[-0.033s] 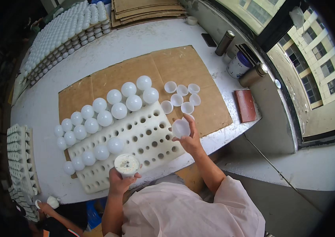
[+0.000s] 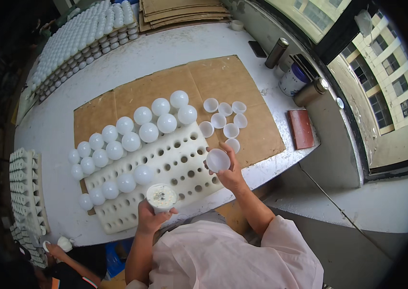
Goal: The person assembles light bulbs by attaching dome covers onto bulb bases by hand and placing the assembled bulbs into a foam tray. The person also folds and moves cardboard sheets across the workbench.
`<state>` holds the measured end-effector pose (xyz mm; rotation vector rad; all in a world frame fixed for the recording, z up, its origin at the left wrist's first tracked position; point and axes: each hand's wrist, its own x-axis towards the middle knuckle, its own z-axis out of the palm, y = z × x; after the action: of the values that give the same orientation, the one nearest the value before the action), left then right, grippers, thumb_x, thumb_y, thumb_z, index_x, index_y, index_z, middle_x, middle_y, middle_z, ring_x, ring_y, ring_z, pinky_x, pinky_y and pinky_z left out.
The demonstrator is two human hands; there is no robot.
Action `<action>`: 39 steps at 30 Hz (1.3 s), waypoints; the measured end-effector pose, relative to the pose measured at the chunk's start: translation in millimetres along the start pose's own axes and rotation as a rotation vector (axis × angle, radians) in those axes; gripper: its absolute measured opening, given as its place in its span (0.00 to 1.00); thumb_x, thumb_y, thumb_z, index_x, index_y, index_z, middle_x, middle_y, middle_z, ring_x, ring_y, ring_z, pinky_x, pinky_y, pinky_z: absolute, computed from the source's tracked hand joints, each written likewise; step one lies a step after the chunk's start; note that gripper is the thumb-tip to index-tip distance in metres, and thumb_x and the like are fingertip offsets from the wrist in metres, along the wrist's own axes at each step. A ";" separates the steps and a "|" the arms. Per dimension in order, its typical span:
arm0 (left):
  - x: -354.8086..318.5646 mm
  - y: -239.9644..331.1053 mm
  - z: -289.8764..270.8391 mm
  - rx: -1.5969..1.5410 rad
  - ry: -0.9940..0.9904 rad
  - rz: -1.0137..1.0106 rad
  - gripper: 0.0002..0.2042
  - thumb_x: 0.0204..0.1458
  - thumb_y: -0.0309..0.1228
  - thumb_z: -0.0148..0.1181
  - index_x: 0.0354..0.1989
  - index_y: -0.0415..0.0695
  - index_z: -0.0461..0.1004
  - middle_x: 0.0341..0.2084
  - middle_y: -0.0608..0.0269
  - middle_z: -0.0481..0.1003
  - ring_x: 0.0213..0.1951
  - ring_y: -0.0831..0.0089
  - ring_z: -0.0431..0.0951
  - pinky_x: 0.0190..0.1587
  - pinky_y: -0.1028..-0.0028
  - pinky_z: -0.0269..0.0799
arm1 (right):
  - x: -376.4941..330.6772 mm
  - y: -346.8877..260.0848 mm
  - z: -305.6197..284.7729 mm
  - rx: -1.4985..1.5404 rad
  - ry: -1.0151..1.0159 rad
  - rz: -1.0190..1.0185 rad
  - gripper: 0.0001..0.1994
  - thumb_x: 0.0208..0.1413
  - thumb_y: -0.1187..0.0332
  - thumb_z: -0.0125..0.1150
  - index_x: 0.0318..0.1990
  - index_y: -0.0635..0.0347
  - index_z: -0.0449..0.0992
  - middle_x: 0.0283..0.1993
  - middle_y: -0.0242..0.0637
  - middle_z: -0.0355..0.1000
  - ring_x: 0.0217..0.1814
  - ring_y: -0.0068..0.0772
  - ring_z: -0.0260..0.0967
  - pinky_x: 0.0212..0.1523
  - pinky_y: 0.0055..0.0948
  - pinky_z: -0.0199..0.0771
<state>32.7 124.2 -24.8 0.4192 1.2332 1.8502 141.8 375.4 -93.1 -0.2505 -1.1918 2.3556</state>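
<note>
My left hand (image 2: 153, 216) is wrapped round a white LED bulb body (image 2: 161, 196), its round board facing up with small dark parts in the middle. My right hand (image 2: 230, 171) holds a translucent white bulb cover (image 2: 218, 160) by its rim, hollow side up, right of the bulb body and apart from it. Several like covers (image 2: 218, 120) lie on the cardboard sheet (image 2: 257, 96) beyond that hand, one cover (image 2: 233, 145) just past its fingertips. In front of me is a white foam tray (image 2: 175, 166) with holes, where round white bulbs (image 2: 131, 141) stand in rows.
Stacked layers of bulbs (image 2: 83, 38) stand at the far left, beside piled cardboard (image 2: 180, 12). Along the right wall are two steel flasks (image 2: 277, 52), a phone (image 2: 257, 48), a tub (image 2: 291, 81) and a red-brown block (image 2: 300, 129). A co-worker's hand (image 2: 57, 251) shows at lower left.
My right hand has drawn the cover slightly toward me and left, so the loose cover past its fingertips shows more fully. My left hand still holds the bulb body. The whole view has shifted slightly.
</note>
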 end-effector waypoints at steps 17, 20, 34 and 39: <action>-52.2 2.8 -51.5 -0.002 -0.028 0.045 0.28 0.43 0.39 0.64 0.47 0.29 0.65 0.38 0.46 0.75 0.23 0.74 0.74 0.23 0.80 0.67 | -27.8 53.1 132.7 0.178 -0.319 0.303 0.44 0.38 0.47 0.69 0.60 0.56 0.55 0.48 0.42 0.68 0.41 0.24 0.67 0.26 0.18 0.62; -57.7 1.6 -59.8 -0.003 -0.029 0.045 0.28 0.43 0.38 0.64 0.47 0.29 0.66 0.38 0.46 0.75 0.22 0.75 0.73 0.23 0.79 0.67 | -28.1 54.3 138.5 0.162 -0.359 0.321 0.44 0.38 0.47 0.69 0.60 0.56 0.55 0.48 0.42 0.67 0.42 0.24 0.67 0.26 0.18 0.61; -65.3 45.7 -76.3 0.456 -0.088 -0.179 0.24 0.37 0.35 0.70 0.41 0.33 0.73 0.33 0.60 0.76 0.35 0.78 0.74 0.40 0.76 0.70 | -18.5 11.3 181.1 -1.015 -0.775 0.179 0.43 0.31 0.64 0.75 0.59 0.61 0.58 0.52 0.45 0.64 0.53 0.45 0.64 0.54 0.36 0.65; -67.0 39.7 -82.0 0.610 -0.127 -0.190 0.24 0.34 0.33 0.71 0.41 0.34 0.74 0.33 0.60 0.76 0.35 0.77 0.74 0.40 0.76 0.71 | -23.5 14.5 192.2 -1.094 -0.876 0.252 0.40 0.33 0.66 0.73 0.57 0.61 0.59 0.50 0.45 0.64 0.53 0.47 0.64 0.53 0.39 0.66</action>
<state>-1.5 16.7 -16.2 0.7072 1.6749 1.2422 86.3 220.5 10.0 0.3611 -2.9308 1.7199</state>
